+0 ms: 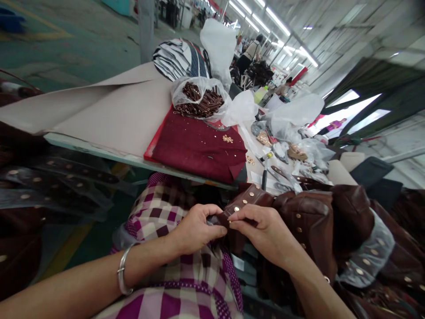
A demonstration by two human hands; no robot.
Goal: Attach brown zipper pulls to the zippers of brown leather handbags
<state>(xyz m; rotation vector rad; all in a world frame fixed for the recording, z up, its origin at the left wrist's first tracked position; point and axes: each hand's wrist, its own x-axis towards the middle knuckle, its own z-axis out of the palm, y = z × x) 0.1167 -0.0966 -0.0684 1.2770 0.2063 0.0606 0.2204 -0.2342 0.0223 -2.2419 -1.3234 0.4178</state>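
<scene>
Nearest the lens, two bare forearms reach forward over a lap covered in checked purple, maroon and cream cloth. A silver bangle circles the left wrist. Left hand is curled, its thumb and fingers closed on the near end of a brown leather strap. Right hand meets it from the other side, thumb and forefinger pinched on the strap's edge right beside a small gold stud; the two hands touch at the fingertips. Several more gold studs dot the strap just above the fingers.

Just beyond and to the right of the right hand, a heap of brown studded leather pieces rests against the wrist. Well beyond both hands stands the table, bearing a dark red cloth pad with a few gold fittings on it. Farther beyond the pad sits a clear plastic bag of brown straps. To the right of the pad, a dark-handled tool lies among clear bags and small gold parts. Off to the left of the left hand, blurred dark studded straps hang.
</scene>
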